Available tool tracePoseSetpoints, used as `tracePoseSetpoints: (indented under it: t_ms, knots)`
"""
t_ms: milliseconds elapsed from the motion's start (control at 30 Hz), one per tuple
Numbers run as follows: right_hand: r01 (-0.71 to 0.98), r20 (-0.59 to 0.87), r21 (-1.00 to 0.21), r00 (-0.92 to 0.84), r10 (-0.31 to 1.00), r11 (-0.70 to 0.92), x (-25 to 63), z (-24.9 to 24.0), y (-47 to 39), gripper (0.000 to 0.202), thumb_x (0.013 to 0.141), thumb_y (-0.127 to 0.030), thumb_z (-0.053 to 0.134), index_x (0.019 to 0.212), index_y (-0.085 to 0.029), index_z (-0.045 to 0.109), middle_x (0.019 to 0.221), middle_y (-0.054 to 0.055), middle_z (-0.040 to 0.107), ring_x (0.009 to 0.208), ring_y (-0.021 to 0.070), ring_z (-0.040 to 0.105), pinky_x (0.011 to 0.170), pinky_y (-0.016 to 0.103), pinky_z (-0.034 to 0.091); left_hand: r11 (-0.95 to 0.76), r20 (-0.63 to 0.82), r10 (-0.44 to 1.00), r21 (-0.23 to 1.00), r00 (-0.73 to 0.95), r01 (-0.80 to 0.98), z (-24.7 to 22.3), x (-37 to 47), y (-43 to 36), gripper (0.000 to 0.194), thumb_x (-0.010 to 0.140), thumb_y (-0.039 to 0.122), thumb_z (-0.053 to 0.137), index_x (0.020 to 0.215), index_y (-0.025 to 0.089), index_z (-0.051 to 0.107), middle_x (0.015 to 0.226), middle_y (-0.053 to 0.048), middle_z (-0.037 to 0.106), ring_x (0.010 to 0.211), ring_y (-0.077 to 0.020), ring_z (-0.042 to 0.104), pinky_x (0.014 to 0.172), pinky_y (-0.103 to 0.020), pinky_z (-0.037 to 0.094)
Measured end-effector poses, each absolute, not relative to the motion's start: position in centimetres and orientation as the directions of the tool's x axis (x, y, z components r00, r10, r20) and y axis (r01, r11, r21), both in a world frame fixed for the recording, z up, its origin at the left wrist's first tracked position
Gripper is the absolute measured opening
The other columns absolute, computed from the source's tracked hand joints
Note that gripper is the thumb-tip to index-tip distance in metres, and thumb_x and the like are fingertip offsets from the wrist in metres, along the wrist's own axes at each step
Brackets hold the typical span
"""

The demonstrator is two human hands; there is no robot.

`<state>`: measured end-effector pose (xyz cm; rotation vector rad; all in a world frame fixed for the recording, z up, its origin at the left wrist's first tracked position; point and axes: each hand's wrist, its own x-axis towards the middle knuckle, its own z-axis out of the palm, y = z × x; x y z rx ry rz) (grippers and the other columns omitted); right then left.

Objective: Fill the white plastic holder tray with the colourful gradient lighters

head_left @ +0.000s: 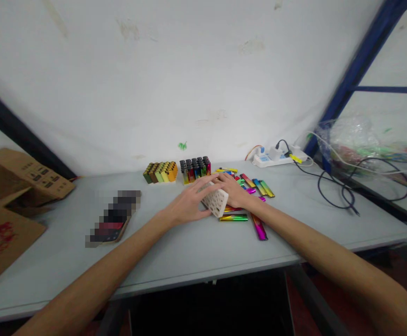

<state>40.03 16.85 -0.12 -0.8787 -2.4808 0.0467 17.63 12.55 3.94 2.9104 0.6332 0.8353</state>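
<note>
My left hand [189, 200] grips a white perforated lighter tray [216, 199], thumb below and fingers over the top. The tray is tilted, its face with rows of holes turned towards me. Close behind it, my right hand [235, 191] is bent at the fingers; the tray and left fingers hide most of its fingertips, and I cannot make out what they hold. Around and under my right hand lie loose shiny multicoloured lighters, among them a green-and-gold lighter [234, 218] and a magenta lighter [259, 228].
By the wall stand a block of yellow and green lighters [160, 172] and a group of dark-topped lighters [195, 169]. A phone [119, 217], partly pixelated, and paper bags [3, 233] are on the left. A power strip [277, 156], black cable [333, 203] and plastic bag [354, 140] are right.
</note>
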Motion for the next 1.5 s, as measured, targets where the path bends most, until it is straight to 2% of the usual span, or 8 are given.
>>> tracePoseSetpoints:
  t_ms: [300,533,700,933,1133,1300,1433,1500]
  knots:
    - [0.670,0.433,-0.137,-0.622,0.653,0.729,40.2,0.2,16.6,0.032,0.102,-0.027,0.049,0.130,-0.015,0.062,0.135,0.020,0.057,0.128,0.0319,0.048,0.111,0.053,0.040,-0.907,0.564,0.405,0.147,0.720,0.395,3.8,16.3,12.8,0.075,0.082,0.028,0.081,0.149,0.026,0.046,0.141,-0.015,0.056,0.134,-0.0323,0.053,0.114,-0.051,0.047]
    - [0.650,0.480,-0.123,-0.622,0.618,0.750,39.7,2.5,15.3,0.028,0.102,-0.021,0.047,0.121,-0.012,0.065,0.132,0.020,0.060,0.126,0.0295,0.052,0.111,0.050,0.041,-0.805,0.562,0.549,0.156,0.619,0.573,4.5,15.0,13.1,0.079,0.070,0.059,0.088,0.132,0.020,0.057,0.116,-0.011,0.061,0.106,-0.0295,0.065,0.094,-0.042,0.056]
    - [0.639,0.422,-0.055,-0.681,0.598,0.767,38.6,3.5,12.9,0.032,0.104,-0.031,0.050,0.127,-0.014,0.064,0.138,0.020,0.056,0.133,0.0334,0.047,0.116,0.057,0.036,-0.743,0.623,0.598,0.194,0.505,0.641,5.2,14.6,13.0,0.088,0.064,0.076,0.082,0.124,0.016,0.059,0.112,-0.012,0.066,0.103,-0.0301,0.067,0.091,-0.041,0.055]
    - [0.575,0.350,-0.070,-0.751,0.560,0.815,36.8,4.4,7.8,0.055,0.106,-0.056,0.041,0.145,-0.019,0.053,0.152,0.020,0.048,0.144,0.0390,0.040,0.119,0.066,0.029,-0.671,0.565,0.698,0.302,0.441,0.677,6.5,14.2,13.2,0.038,0.102,0.054,0.053,0.105,0.020,0.071,0.097,-0.005,0.071,0.089,-0.0206,0.066,0.085,-0.033,0.051]
    - [0.525,0.286,-0.068,-0.805,0.521,0.849,36.4,3.5,7.7,0.053,0.105,-0.058,0.041,0.140,-0.022,0.057,0.146,0.017,0.050,0.143,0.0361,0.041,0.119,0.065,0.031,-0.653,0.573,0.711,0.326,0.407,0.683,7.3,13.7,13.4,0.040,0.098,0.055,0.059,0.091,0.019,0.073,0.089,-0.004,0.072,0.081,-0.0194,0.066,0.078,-0.031,0.049]
    - [0.490,0.333,-0.043,-0.815,0.474,0.871,37.6,3.3,10.5,0.045,0.105,-0.052,0.047,0.131,-0.019,0.061,0.138,0.017,0.056,0.137,0.0325,0.046,0.116,0.056,0.038,-0.584,0.515,0.787,0.445,0.339,0.679,7.4,13.4,13.6,0.037,0.097,0.054,0.059,0.093,0.020,0.073,0.080,-0.001,0.075,0.069,-0.0167,0.065,0.068,-0.027,0.045]
    - [0.481,0.313,-0.142,-0.808,0.500,0.865,39.6,5.7,11.5,0.040,0.099,-0.055,0.059,0.109,-0.017,0.066,0.115,0.014,0.065,0.109,0.0278,0.060,0.098,0.044,0.049,-0.508,0.557,0.803,0.450,0.213,0.735,6.9,12.7,14.3,0.039,0.093,0.056,0.063,0.089,0.019,0.073,0.067,0.001,0.069,0.059,-0.0147,0.058,0.062,-0.026,0.041]
    - [0.522,0.141,-0.228,-0.818,0.558,0.822,40.7,7.1,11.6,0.036,0.094,-0.054,0.068,0.098,-0.018,0.066,0.099,0.008,0.067,0.088,0.0229,0.062,0.081,0.036,0.050,-0.491,0.561,0.805,0.448,0.193,0.747,6.7,12.5,14.6,0.039,0.092,0.057,0.063,0.088,0.019,0.072,0.063,0.002,0.066,0.057,-0.0143,0.055,0.062,-0.026,0.041]
